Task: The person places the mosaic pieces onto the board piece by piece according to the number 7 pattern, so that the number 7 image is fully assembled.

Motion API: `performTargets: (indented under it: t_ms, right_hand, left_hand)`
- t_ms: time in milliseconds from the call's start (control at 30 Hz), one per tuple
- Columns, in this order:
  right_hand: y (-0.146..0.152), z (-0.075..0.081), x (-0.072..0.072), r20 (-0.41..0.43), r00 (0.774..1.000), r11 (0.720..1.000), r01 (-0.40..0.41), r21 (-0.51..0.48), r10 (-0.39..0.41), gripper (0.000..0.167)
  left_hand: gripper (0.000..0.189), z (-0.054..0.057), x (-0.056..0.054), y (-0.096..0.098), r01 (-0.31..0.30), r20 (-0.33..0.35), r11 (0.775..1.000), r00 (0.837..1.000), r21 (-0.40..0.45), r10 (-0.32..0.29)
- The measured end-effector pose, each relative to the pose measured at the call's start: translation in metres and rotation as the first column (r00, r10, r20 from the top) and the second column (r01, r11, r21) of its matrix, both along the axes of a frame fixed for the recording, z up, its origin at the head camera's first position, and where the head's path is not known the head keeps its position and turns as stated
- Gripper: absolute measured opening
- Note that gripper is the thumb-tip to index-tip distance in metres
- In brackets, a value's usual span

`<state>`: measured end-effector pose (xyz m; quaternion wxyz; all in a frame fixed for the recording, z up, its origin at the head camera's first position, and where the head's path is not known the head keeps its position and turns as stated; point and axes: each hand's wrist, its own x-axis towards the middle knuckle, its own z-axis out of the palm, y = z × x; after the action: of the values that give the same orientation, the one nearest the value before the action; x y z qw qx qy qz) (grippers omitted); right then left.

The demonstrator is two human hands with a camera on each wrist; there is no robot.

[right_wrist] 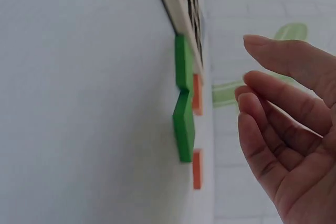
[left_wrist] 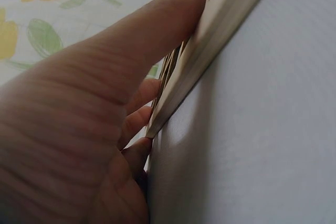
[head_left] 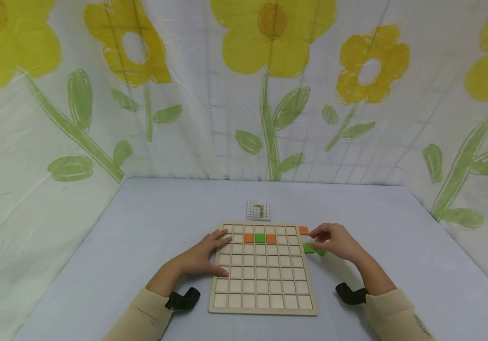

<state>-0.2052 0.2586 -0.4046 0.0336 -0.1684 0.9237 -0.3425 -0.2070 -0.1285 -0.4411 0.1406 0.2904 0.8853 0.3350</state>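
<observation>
A wooden grid board lies on the table. Along its left side rests my left hand, fingers spread, with fingertips and thumb over the edge cells. An orange tile, a green tile and another orange tile sit side by side in the second row. Off the board's right edge, my right hand hovers with thumb and fingers apart, nothing between them. Beneath it in the right wrist view are two green tiles that meet at a corner, with two orange tiles beyond.
A small card printed with a coloured grid pattern lies just behind the board. The pale table ends at a white curtain painted with yellow flowers. A black wrist mount sits on each forearm.
</observation>
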Motion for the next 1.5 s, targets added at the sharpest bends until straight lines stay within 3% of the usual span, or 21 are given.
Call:
performTargets:
  t_ms: [200,600,1200,1500]
  right_hand:
    - [0.012,-0.007,0.008,0.016,0.997,0.997,0.077,-0.014,-0.077,0.032]
    - [0.021,-0.019,0.024,0.075,0.968,0.968,0.244,-0.060,-0.240,0.036]
    - [0.018,-0.034,0.024,0.031,0.950,0.949,0.312,-0.038,-0.311,0.034]
    - [0.014,-0.034,0.024,-0.005,0.954,0.954,0.300,-0.004,-0.300,0.031]
  left_hand:
    - [0.090,-0.002,-0.001,-0.001,-0.012,-0.001,1.000,1.000,-0.006,0.012]
    - [0.090,-0.002,0.000,0.000,-0.014,0.005,1.000,1.000,-0.005,0.014]
    - [0.090,-0.001,0.001,0.000,-0.008,-0.004,1.000,1.000,-0.011,0.008]
    - [0.091,-0.001,0.000,-0.001,0.005,-0.003,1.000,1.000,-0.002,-0.005]
